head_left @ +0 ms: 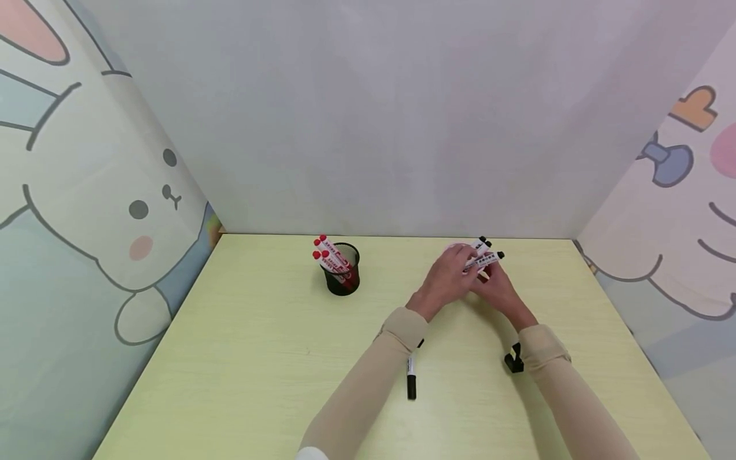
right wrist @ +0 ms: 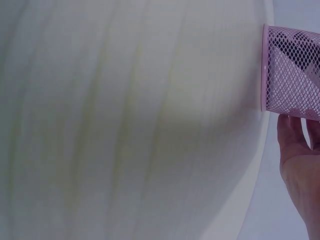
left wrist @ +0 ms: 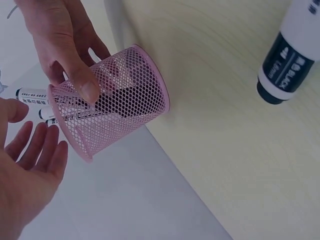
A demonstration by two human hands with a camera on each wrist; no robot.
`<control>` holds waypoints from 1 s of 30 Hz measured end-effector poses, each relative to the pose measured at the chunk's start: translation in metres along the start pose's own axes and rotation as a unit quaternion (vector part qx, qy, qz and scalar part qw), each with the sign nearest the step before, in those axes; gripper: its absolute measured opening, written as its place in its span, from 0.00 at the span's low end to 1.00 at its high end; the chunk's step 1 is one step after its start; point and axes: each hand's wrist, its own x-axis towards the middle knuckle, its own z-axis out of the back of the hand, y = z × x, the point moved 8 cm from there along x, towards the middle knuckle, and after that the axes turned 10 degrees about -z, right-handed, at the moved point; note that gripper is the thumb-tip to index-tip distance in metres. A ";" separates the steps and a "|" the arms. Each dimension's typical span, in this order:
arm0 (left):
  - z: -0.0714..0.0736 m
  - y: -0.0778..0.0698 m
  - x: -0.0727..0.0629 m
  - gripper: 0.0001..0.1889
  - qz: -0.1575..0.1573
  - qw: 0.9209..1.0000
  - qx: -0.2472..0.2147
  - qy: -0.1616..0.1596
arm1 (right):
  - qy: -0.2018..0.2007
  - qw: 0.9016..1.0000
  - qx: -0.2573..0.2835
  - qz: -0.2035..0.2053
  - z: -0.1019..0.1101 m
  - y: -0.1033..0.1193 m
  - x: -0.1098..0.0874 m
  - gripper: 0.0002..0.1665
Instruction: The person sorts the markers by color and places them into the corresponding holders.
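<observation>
A pink mesh pen cup [left wrist: 112, 100] is tilted above the table, with several black-ended white markers [head_left: 485, 259] in it, their ends out of its mouth. My right hand [head_left: 500, 294] grips the cup, its thumb lying across the mesh in the left wrist view. In the right wrist view, fingers of the right hand [right wrist: 302, 165] touch the cup's side. Close to the cup's mouth and the marker ends is my left hand [left wrist: 30, 170], its fingers relaxed and apart from its thumb. The head view hides most of the cup behind the hands.
A black mesh cup [head_left: 343, 281] holding several red-ended markers [head_left: 333, 259] stands to the left. One black-and-white marker [head_left: 411, 377] lies on the table [head_left: 241, 358] by the left sleeve. Small black objects show beside both cuffs. Walls border the back and sides.
</observation>
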 end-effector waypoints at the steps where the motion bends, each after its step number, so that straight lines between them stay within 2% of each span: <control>1: 0.001 0.000 -0.001 0.11 0.000 1.000 0.001 -0.003 | 0.000 1.000 -0.003 0.001 0.000 0.000 0.000 0.46; 11: 0.010 0.000 -0.008 0.10 0.007 1.000 -0.007 -0.028 | -0.003 1.000 0.017 -0.006 0.000 0.000 0.000 0.45; 22: 0.018 -0.002 -0.017 0.10 0.019 0.998 -0.028 -0.044 | 0.005 1.000 0.001 -0.004 -0.001 0.003 -0.003 0.47; 30: 0.025 0.002 -0.028 0.11 0.054 0.997 -0.037 -0.047 | 0.010 1.000 -0.003 -0.017 -0.001 -0.001 -0.002 0.51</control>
